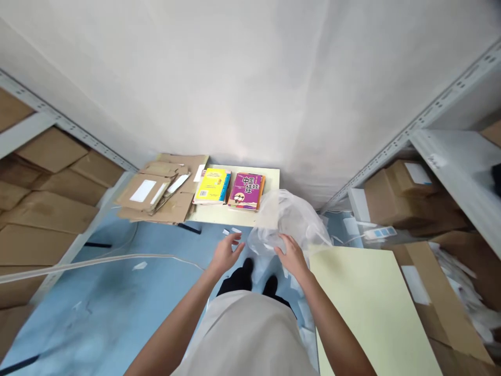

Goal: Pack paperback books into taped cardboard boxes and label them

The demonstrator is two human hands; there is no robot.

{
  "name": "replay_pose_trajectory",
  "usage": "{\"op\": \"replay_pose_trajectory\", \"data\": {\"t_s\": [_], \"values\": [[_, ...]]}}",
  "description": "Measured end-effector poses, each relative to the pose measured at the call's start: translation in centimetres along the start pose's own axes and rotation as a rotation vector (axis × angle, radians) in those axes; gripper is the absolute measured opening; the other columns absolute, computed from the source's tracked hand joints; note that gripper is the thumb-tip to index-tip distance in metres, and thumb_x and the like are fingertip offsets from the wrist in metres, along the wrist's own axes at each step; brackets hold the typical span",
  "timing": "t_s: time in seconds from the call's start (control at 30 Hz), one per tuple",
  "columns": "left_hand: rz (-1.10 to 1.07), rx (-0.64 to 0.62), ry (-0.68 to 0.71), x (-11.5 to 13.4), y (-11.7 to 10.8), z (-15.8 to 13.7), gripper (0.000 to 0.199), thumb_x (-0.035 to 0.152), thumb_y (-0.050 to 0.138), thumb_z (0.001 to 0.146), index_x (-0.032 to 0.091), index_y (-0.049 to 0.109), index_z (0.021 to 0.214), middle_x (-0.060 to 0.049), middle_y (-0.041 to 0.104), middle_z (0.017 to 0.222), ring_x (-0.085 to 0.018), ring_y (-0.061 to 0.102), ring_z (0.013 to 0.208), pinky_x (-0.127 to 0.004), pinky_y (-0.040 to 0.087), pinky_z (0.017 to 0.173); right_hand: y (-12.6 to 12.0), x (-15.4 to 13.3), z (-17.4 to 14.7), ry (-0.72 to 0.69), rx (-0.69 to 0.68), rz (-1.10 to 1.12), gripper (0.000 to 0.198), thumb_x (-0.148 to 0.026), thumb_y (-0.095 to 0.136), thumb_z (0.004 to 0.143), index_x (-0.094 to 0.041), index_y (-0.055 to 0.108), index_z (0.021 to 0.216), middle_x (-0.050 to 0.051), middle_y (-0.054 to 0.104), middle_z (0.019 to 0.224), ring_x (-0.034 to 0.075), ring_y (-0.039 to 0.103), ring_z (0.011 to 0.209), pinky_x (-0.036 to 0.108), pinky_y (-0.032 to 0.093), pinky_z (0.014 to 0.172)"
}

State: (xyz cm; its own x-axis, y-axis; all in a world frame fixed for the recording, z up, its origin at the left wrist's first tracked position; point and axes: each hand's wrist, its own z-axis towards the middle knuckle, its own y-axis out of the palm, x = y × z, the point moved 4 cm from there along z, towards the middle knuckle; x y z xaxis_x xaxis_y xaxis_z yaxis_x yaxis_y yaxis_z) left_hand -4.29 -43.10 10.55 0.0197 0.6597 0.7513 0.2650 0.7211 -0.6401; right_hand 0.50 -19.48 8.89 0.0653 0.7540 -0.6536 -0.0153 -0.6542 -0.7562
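Note:
My left hand [227, 253] hovers over the blue floor just in front of the small table, thumb and fingers apart, with nothing in it. My right hand [293, 257] is likewise open, in front of a clear plastic bag [309, 216]; whether its fingertips touch the plastic I cannot tell. On the pale table [219, 214] beyond my hands lie a book with a yellow and blue cover [212, 186] and, to its right, a purple book [246, 191] with an orange edge showing under it. Flattened cardboard packaging [156, 190] with white labels covers the table's left end.
A pale yellow tabletop [368, 308] stands close on my right. Metal shelves with cardboard boxes [50, 219] rise on the left, and more boxes [403, 193] fill the right-hand shelves. A power strip [379, 233] hangs there. A white cord [117, 258] crosses the left side; paper scraps lie on the floor.

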Motion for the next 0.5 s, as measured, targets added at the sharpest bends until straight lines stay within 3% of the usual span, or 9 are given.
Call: {"op": "replay_pose_trajectory", "data": {"t_s": [0.13,0.3,0.4,0.5], "values": [[0.032,0.044,-0.075,-1.7,-1.7,0.5,0.041,0.045,0.052,0.082,0.017,0.061,0.112,-0.012,0.069,0.111,-0.026,0.068,0.091,-0.037,0.054,0.074,1.4,-2.8,3.3,-0.117,-0.192,-0.031,0.042,-0.023,0.052,0.087,-0.021,0.053,0.129,0.010,0.064,0.121,0.023,0.063,0.106,0.037,0.049,0.092],[0.074,0.110,-0.098,-3.9,-4.0,3.1,0.041,0.044,0.054,0.081,0.018,0.062,0.111,-0.012,0.069,0.110,-0.027,0.067,0.093,-0.041,0.052,0.085,4.2,-5.5,7.7,-0.216,-0.265,-0.122,0.039,-0.020,0.056,0.085,-0.018,0.058,0.123,0.013,0.063,0.122,0.024,0.058,0.116,0.037,0.044,0.100],[0.070,0.096,-0.053,-5.1,-4.5,6.5,0.037,0.040,0.057,0.080,0.018,0.065,0.109,-0.014,0.068,0.111,-0.029,0.065,0.101,-0.043,0.049,0.092,6.7,-6.0,11.1,-0.168,-0.225,-0.112,0.041,-0.018,0.059,0.080,-0.019,0.060,0.121,0.013,0.058,0.131,0.024,0.053,0.123,0.039,0.041,0.105],[0.005,0.032,-0.007,-6.2,-4.2,10.9,0.033,0.035,0.059,0.080,0.017,0.066,0.106,-0.016,0.066,0.116,-0.031,0.060,0.112,-0.045,0.045,0.099,9.1,-5.7,15.3,0.002,-0.144,-0.042,0.047,-0.021,0.060,0.078,-0.016,0.057,0.124,0.014,0.055,0.133,0.025,0.051,0.126,0.039,0.040,0.106]]}}
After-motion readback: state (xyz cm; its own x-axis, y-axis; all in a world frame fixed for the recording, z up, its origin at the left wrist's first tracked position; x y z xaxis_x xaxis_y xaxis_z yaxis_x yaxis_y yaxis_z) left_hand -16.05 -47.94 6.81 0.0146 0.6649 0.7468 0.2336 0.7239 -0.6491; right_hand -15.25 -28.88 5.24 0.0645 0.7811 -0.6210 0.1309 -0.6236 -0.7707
